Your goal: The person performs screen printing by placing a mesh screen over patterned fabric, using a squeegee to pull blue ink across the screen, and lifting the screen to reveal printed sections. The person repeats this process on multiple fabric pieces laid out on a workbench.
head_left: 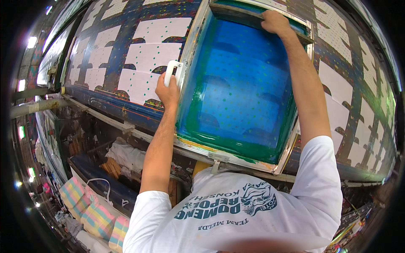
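Head view: my left grip (pixel 168 91) is wrapped round the white handle (pixel 170 71) on the screen frame (pixel 236 161), upper centre; my right grip (pixel 275 22) is clenched on the bar (pixel 236 15), upper right. I should hold everything flat, pressing evenly.

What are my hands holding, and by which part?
Your left hand holds the screen frame by its white left-side handle; your right hand grips the long bar at the frame's far end, near its middle.
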`<state>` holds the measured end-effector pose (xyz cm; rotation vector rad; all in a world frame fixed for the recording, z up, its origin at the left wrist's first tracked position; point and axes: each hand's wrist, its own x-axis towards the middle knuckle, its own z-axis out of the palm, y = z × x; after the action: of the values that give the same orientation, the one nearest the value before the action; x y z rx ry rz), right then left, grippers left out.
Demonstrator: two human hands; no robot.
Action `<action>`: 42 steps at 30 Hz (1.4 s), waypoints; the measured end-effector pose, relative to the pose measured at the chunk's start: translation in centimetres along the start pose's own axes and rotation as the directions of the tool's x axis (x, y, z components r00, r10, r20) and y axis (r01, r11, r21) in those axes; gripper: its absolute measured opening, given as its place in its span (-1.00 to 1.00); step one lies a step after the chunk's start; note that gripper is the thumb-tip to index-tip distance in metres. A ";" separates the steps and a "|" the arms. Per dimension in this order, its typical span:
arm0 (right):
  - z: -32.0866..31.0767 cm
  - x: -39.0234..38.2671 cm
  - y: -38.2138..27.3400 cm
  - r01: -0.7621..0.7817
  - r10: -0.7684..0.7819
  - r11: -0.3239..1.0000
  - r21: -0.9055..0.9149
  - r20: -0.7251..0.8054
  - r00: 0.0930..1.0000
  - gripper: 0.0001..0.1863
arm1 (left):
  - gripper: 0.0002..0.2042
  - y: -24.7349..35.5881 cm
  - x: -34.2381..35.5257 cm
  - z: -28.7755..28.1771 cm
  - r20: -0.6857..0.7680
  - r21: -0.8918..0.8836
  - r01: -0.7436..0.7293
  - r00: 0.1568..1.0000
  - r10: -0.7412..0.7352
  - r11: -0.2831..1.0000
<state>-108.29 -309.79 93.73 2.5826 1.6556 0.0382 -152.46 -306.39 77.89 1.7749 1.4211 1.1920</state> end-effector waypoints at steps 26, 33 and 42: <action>0.3 -19.2 -10.4 0.112 -0.123 0.990 0.084 0.141 0.982 -0.64 | -0.59 -0.3 1.0 0.4 0.057 -0.144 0.125 0.991 -0.118 0.982; 1.0 -32.5 -17.6 0.089 -0.104 0.989 0.116 0.138 0.985 -0.63 | -0.45 -0.2 1.0 0.5 0.057 -0.211 0.156 0.988 -0.147 0.965; 2.7 -41.0 -22.7 0.013 0.002 0.982 0.189 -0.077 0.997 -0.47 | -0.41 -1.8 1.2 1.3 0.100 -0.183 0.122 0.989 -0.105 0.975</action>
<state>-145.80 -337.70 90.08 2.7472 1.7737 -0.0224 -152.05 -304.59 76.13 1.5759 1.2941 1.1325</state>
